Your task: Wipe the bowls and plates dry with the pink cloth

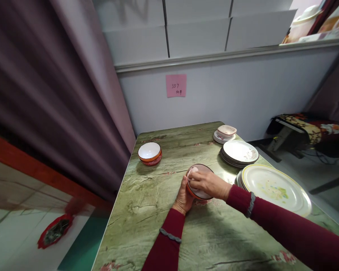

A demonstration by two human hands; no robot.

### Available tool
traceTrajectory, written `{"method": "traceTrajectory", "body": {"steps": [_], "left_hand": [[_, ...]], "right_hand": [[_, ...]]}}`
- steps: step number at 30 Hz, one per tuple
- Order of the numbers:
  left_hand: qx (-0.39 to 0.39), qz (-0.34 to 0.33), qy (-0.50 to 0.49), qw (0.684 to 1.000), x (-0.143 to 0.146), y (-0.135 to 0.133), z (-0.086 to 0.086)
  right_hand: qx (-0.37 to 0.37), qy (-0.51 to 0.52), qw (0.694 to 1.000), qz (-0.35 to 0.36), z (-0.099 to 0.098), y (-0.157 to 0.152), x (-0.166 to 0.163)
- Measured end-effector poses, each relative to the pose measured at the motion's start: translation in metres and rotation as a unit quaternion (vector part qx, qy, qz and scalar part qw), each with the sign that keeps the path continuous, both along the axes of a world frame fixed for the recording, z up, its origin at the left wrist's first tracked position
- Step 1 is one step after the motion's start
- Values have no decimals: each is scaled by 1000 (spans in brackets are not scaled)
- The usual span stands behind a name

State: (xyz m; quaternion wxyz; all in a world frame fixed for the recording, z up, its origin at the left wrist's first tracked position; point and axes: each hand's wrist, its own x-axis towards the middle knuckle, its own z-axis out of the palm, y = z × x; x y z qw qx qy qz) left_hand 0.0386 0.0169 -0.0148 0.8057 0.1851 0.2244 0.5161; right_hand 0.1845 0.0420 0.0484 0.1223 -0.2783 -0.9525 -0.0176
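In the middle of the table, my left hand (184, 196) grips an orange bowl (205, 191) with a dark rim by its left side, and the bowl is tilted. Closed fingers of my right hand (207, 182) press a white cloth (192, 171) against the inside of that bowl. Part of the cloth is hidden under the fingers. To the left stands a stack of bowls (149, 151), white inside and orange outside. Right of my hands is a large oval plate (274, 188) with a yellow rim, on top of other plates.
Behind the oval plate is a stack of round white plates (240, 151). Farther back, a small dish (226, 130) rests on small plates (222, 138). A wall with a pink note (176, 86) bounds the table's far side; a curtain (59, 82) hangs at left.
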Motion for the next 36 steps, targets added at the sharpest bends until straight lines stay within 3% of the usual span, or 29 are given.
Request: {"method": "traceTrajectory", "body": {"steps": [3,5,8,10,17,19,22,24,26,29,31,36], "left_hand": [[0,-3,-1,1000,2,1,1],[9,10,-2,1000,4,1,2],[7,28,8,1000,5,1,2],[0,40,27,999,6,1,3],[-2,4,31,1000,6,-3,4],[-9,3,8,1000,6,-2,3],[-9,11,-16,1000,5,-1,2],[-4,22,-26,999,6,-1,2],[-4,37,-27,999,6,0,2],[-17,37,-20,999,6,1,1],[-18,35,-15,999,5,1,0],[1,17,7,1000,4,-1,-1]], "right_hand": [[66,-6,997,45,-3,9,6],[51,2,999,-6,-5,10,8],[-58,25,986,-152,-2,5,9],[-142,45,967,-205,3,0,9],[-248,100,951,-154,13,-10,1],[-218,175,947,-160,9,-9,-2],[-90,222,956,-169,3,-5,-2],[-22,163,971,-172,3,-3,1],[-10,65,977,-202,7,-3,4],[-67,-56,960,-267,14,-9,5],[-104,-83,950,-284,20,-14,5],[-228,34,946,-227,26,-24,8]]}}
